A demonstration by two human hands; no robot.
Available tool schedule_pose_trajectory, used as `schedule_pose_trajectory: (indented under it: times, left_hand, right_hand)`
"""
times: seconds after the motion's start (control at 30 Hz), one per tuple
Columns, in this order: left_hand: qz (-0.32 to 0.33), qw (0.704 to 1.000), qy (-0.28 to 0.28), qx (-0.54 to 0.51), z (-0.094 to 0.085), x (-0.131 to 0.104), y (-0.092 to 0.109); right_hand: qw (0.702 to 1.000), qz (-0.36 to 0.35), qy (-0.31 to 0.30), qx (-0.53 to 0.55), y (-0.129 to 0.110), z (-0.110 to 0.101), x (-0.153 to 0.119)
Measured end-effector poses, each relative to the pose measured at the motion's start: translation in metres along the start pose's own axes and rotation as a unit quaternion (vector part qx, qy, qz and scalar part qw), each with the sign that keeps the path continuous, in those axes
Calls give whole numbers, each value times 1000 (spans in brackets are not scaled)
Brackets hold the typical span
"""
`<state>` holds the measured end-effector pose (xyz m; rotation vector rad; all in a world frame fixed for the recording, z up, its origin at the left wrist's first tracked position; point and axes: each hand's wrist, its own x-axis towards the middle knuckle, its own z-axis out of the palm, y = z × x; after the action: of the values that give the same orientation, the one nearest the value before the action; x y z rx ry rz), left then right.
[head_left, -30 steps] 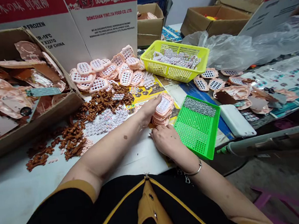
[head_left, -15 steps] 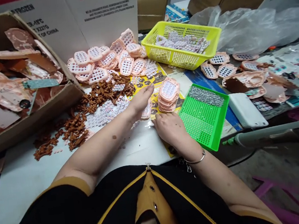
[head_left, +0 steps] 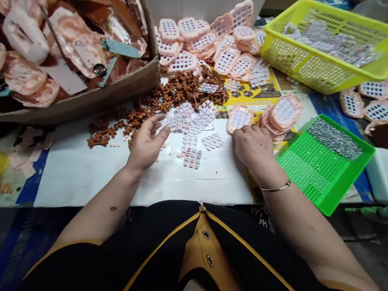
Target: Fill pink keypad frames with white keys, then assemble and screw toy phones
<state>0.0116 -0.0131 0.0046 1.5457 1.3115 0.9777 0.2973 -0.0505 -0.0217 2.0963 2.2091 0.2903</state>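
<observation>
- Pink plastic faceplate (head_left: 239,116), with a grid of pale keys, lies flat just beyond the right hand (head_left: 255,147), at its fingertips.
- That hand is bent over the near edge, knuckles up; its fingertips are hidden, so whether they pinch the edge or only press on it I cannot tell.
- The left hand (head_left: 144,144) is loosely spread, thumb apart from the fingers, with nothing visible in its grip; it is nearest the white button pads (head_left: 207,113) to its right.
- Pulling the faceplate by one edge could tip it and shake the keys out of line, if they sit loose in their holes.
- Just to the right of and beyond the right hand, the faceplate stack (head_left: 284,112) is uneven; a knock from the knuckles could make it slide, perhaps into the green tray (head_left: 302,170).
- A low sweep of the left hand could mix the button pads with the brown plastic pieces (head_left: 180,88) beyond it, since the two heaps meet.
- The green tray, right of the right wrist, holds small silvery metal parts (head_left: 335,138) at its far end; a bump from the forearm could scatter them.
- Farther beyond the right hand, the yellow basket (head_left: 326,72) holds a pile of whitish pads (head_left: 336,45).
- Beyond the left hand, to its left, the cardboard box (head_left: 104,92) is heaped with pink moulded shells (head_left: 73,38) and teal scraps.
</observation>
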Motion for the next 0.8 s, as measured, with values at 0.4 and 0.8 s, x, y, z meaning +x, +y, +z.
schedule_pose_trajectory:
  times: [0.4, 0.8]
  left_hand:
    - [12, 986, 128, -105, 1, 40, 7]
    - [66, 947, 157, -273, 3, 34, -15]
  right_hand:
    - [972, -169, 39, 156, -58, -26, 44]
    - [964, -174, 69, 189, -59, -49, 167]
